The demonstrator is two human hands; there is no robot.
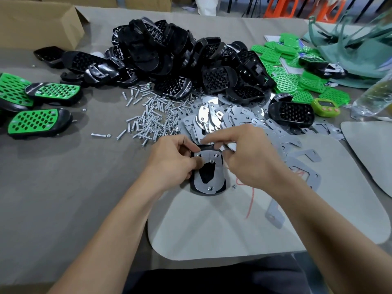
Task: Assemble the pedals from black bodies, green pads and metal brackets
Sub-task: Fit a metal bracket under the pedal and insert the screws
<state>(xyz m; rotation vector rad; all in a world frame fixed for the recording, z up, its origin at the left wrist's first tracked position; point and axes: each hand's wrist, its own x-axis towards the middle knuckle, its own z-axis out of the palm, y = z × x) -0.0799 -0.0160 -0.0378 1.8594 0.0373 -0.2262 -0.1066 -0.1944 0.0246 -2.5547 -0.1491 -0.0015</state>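
Done: three finished pedals (40,122) in view at my left. In work: metal bracket (219,177) on black body (206,175), my left hand (169,164) gripping it, right hand (244,160) at its top, grasp unclear. Outstanding: heaped bodies (169,49), green pads (286,81).

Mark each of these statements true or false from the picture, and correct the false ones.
1. The left hand holds the pedal on the pale mat. True.
2. That pedal lies green pad up. False: a metal bracket faces up and no green shows on it.
3. The screws lie to the right of the loose brackets. False: they lie to the left of them.
4. The heap of black bodies lies beyond the screws. True.
5. The cardboard box sits at the far right. False: it sits at the far left.
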